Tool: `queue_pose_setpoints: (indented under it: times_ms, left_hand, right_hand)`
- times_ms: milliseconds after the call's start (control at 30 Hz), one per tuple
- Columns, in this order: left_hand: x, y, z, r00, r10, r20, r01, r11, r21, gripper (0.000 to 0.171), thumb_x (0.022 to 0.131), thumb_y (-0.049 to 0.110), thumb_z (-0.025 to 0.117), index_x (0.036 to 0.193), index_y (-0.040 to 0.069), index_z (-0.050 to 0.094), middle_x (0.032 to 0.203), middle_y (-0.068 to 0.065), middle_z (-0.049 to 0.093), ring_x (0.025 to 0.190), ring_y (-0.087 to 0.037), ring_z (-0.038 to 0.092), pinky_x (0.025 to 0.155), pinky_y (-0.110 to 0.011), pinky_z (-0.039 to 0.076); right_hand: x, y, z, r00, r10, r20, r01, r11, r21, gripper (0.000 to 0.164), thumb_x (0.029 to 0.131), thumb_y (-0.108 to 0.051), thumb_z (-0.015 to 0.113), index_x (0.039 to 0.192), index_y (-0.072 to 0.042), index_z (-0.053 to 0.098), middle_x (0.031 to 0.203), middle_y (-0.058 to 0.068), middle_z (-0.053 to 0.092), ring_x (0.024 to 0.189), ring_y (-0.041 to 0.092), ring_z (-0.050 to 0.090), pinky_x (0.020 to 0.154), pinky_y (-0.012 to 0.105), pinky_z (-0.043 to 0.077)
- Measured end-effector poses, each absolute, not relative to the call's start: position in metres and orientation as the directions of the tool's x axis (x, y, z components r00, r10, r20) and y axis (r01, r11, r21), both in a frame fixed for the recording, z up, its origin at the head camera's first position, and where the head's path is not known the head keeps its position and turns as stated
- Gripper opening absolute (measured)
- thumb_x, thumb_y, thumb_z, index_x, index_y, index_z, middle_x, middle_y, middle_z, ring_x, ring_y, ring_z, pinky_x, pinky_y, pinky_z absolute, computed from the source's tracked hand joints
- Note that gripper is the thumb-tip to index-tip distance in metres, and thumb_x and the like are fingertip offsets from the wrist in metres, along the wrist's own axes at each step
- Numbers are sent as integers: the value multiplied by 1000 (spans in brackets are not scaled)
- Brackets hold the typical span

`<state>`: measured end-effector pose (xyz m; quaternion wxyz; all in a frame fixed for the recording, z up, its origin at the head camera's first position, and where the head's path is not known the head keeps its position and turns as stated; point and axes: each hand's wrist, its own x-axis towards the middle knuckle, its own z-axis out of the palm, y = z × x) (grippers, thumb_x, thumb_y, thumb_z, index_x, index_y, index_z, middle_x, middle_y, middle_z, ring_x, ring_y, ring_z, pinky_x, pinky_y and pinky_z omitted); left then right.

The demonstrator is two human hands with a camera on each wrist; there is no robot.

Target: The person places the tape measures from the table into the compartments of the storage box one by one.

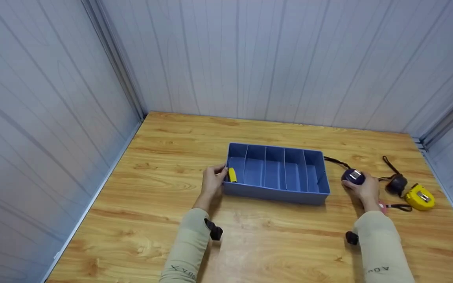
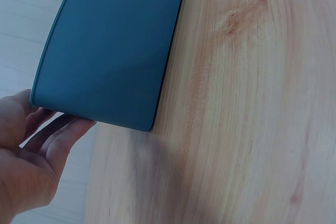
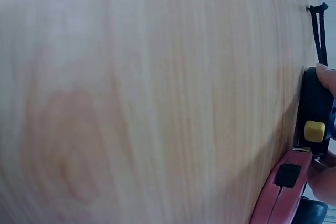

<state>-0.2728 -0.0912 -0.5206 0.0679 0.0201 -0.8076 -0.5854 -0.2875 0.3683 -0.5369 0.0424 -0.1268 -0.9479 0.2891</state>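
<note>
A blue divided storage bin point(image 1: 275, 194) sits on the wooden table, split into several narrow compartments. At its left end my left hand point(image 1: 212, 181) grips the wall, thumb by the rim; the left wrist view shows fingers against the outside of the bin point(image 2: 107, 51). A small yellow item point(image 1: 232, 175), its kind unclear, leans in the leftmost compartment. Right of the bin, my right hand point(image 1: 365, 191) holds a dark blue tape measure point(image 1: 352, 176) between thumb and fingers. The right wrist view shows this tape measure's point(image 3: 310, 98) yellow button and black strap.
A red tape measure point(image 3: 283, 187) lies close to my right hand, mostly hidden in the head view. Farther right are a black tape measure point(image 1: 396, 183) with a strap and a yellow tape measure point(image 1: 420, 197). Panel walls point(image 1: 250, 59) border the table's back and sides.
</note>
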Motion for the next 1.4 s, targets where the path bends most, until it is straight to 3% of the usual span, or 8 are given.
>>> queue_pose_setpoints:
  times_ms: [333, 667, 900, 1200, 1400]
  left_hand:
    - [-273, -91, -521, -989, -121, 87, 44, 320, 947, 25, 87, 6, 56, 109, -6, 62, 100, -17, 64, 88, -23, 60, 73, -29, 50]
    - [-274, -90, -521, -990, -127, 67, 26, 298, 954, 25, 88, 6, 57, 110, -6, 61, 101, -17, 64, 92, -23, 60, 76, -29, 50]
    - [-272, -90, -520, -986, -130, 106, 54, 349, 935, 26, 87, 8, 57, 110, -5, 62, 100, -17, 64, 91, -25, 60, 73, -30, 51]
    - [-274, -90, -521, -987, -122, 102, 56, 334, 941, 27, 88, 6, 56, 110, -7, 60, 101, -19, 64, 91, -26, 60, 74, -30, 51]
    - [-274, -90, -523, -987, -115, 111, 67, 332, 941, 26, 87, 4, 56, 109, -9, 60, 101, -20, 63, 91, -26, 60, 75, -30, 50]
  right_hand:
    - [-285, 368, -537, -964, 262, 48, 194, 814, -548, 75, 74, -27, 72, 124, 17, 38, 113, 39, 38, 107, 49, 36, 93, 55, 30]
    - [-283, 364, -530, -964, 264, -19, 229, 796, -560, 80, 76, -30, 72, 129, 16, 33, 120, 38, 34, 113, 49, 33, 95, 55, 28]
    - [-280, 362, -527, -968, 239, 76, 155, 808, -569, 76, 74, -27, 73, 124, 18, 39, 111, 38, 39, 105, 49, 38, 90, 56, 33]
    - [-274, 360, -517, -967, 248, 53, 176, 808, -562, 79, 77, -34, 70, 128, 15, 36, 116, 38, 37, 108, 49, 35, 92, 57, 30]
    - [-268, 358, -511, -964, 251, 82, 161, 804, -572, 75, 78, -30, 70, 128, 15, 36, 117, 38, 37, 108, 49, 35, 92, 57, 30]
